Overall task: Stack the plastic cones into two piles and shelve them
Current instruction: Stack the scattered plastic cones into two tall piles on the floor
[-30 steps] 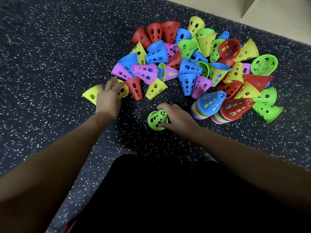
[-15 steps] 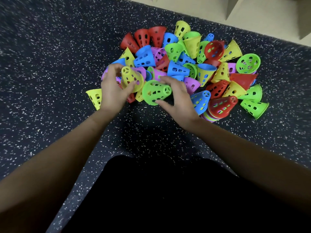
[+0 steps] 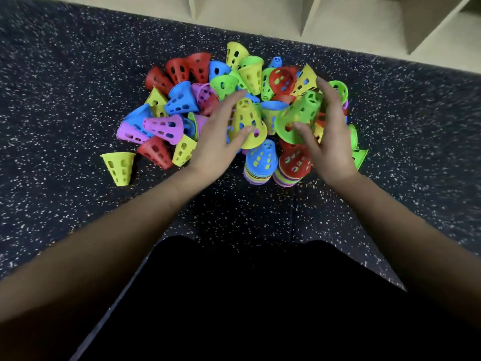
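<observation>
Cones are lying mostly loose on the speckled floor while the left hand is pinching a yellow cone and the right hand is pinching a green cone, both hovering over the blue-topped pile and red-topped pile, stacking likely underway, each cone next needing seating mouth-down.

Both bare forearms reach in from 7 and 5 o'clock toward 12. The left hand holds a perforated yellow plastic cone between thumb and extended fingers. The right hand grips a perforated green plastic cone apparently the same way, though blur softens its fingertips.
</observation>
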